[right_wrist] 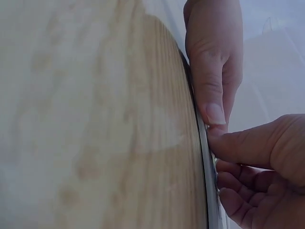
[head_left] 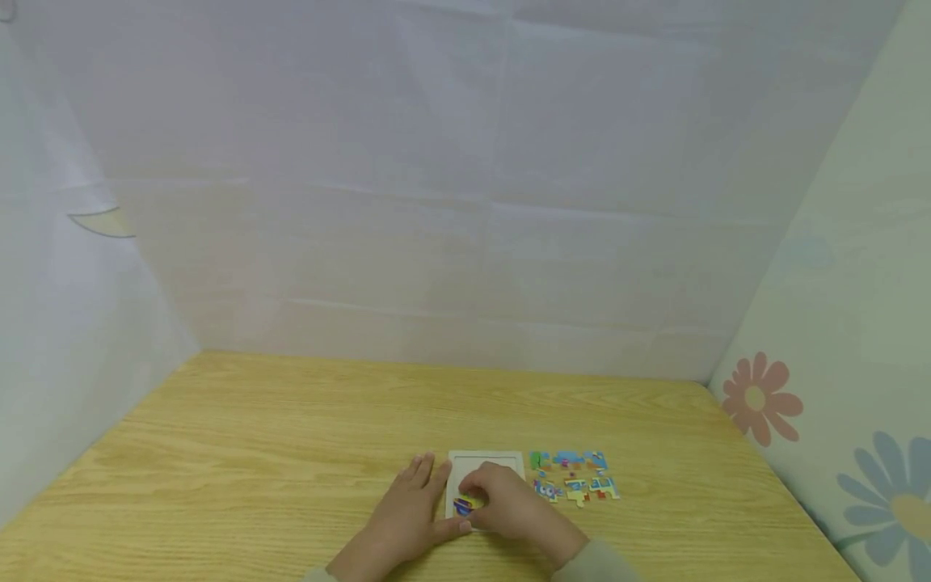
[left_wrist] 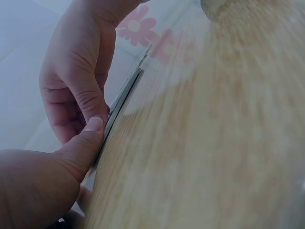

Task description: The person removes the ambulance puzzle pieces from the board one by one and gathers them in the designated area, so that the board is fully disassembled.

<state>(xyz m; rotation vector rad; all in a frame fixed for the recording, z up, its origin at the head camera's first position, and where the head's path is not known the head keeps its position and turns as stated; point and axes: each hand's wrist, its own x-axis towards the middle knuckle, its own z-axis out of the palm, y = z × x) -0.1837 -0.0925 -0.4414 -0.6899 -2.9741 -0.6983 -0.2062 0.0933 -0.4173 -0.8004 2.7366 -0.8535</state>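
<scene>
While the left hand (head_left: 406, 516) lies flat, its fingers straight along the left side of the puzzle frame (head_left: 486, 466) and its thumb at the near edge, the right hand (head_left: 511, 503) is placed over the frame's near-left corner. Its fingers are curled close about a blue-and-yellow puzzle piece (head_left: 462, 507); whether they pinch it or merely press it cannot be told, since the hand covers part of it. The frame lies on the tabletop (head_left: 291, 428), well short of the far edge; the loose pieces (head_left: 577, 491) lie between it and the tabletop's right edge. The step appears to be seating the piece. For a clean fit, the left hand should brace the frame while the right squares the piece to the corner, then presses straight down. Forcing a tilted piece could damage its edges.
</scene>
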